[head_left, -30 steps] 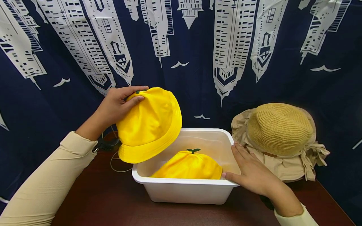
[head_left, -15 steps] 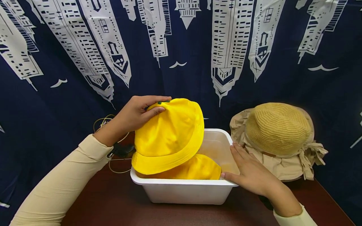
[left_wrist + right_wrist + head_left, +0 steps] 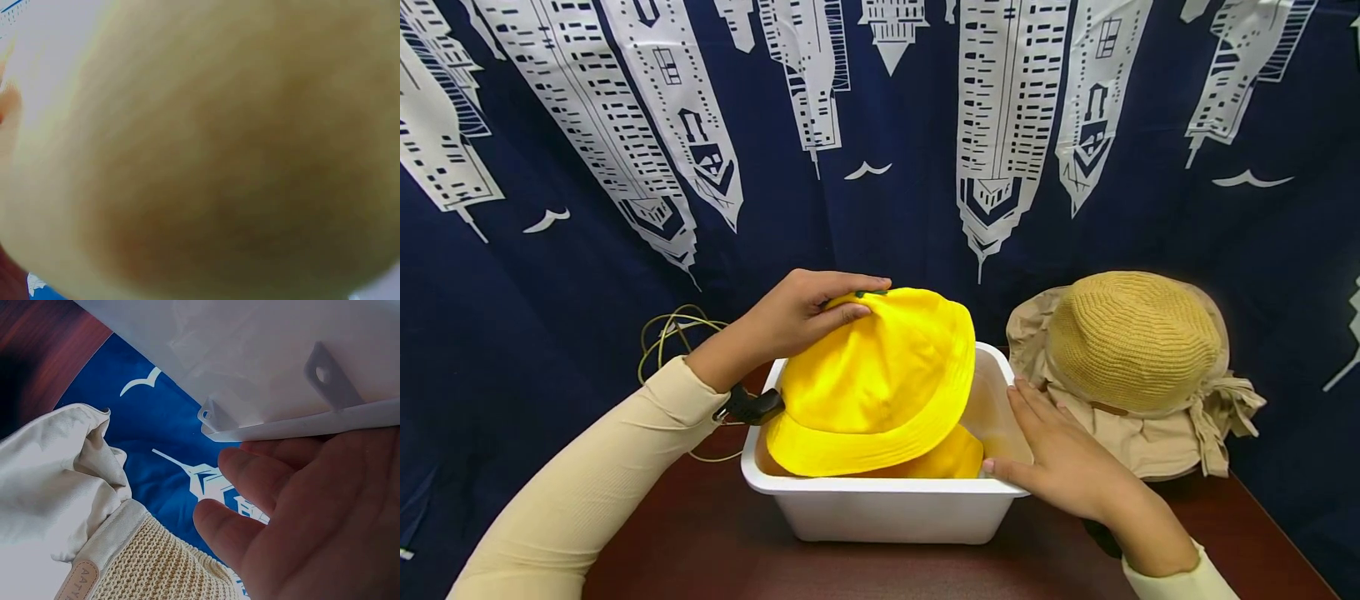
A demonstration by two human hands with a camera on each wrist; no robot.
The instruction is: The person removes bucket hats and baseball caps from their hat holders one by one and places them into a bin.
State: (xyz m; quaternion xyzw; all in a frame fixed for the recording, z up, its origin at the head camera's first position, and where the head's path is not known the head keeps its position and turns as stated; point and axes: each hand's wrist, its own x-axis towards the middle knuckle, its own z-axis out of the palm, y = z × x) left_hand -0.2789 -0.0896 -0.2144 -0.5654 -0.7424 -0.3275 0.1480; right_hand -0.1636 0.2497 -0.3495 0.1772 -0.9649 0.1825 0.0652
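- Overall, the step in hand looks like setting a yellow bucket hat (image 3: 880,383) into a white bin (image 3: 887,517); the next move would call for clearing the rim, settling the brim, and only then loosening the grip.
- Backdrop cloth (image 3: 895,217): navy, smooth, printed with white upside-down towers and small wave marks.
- Worktop (image 3: 700,533): dark reddish brown, with a faint sheen.
- Bin: smooth, plastic-looking, rectangular, with rounded corners, tapering walls and a rolled lip; in the right wrist view, pierced tabs show under the lip.
- Tan hat (image 3: 1135,342): just beside the bin on the person's right; rounded straw-coloured knit crown, soft rumpled cloth brim, tied fabric bow.
- Yellow bucket hat: matte, pliant cloth, tilted, with a stitched brim; it hangs over and partly within the bin's mouth.
- Second yellow hat: (image 3: 958,454) inside the bin, mostly hidden behind the first; whether the two touch I cannot tell.
- Right hand (image 3: 1075,467): fingers fairly straight against the bin's right rim, thumb apart at the near corner.
- Left hand (image 3: 797,312): grip clamped on the crown of the yellow bucket hat, thumb in front; the left wrist view is too blurred to add anything.
- Cord (image 3: 662,335): thin, yellowish, looped behind the left forearm.
- Green trim (image 3: 871,293): barely showing at the pinched crown.
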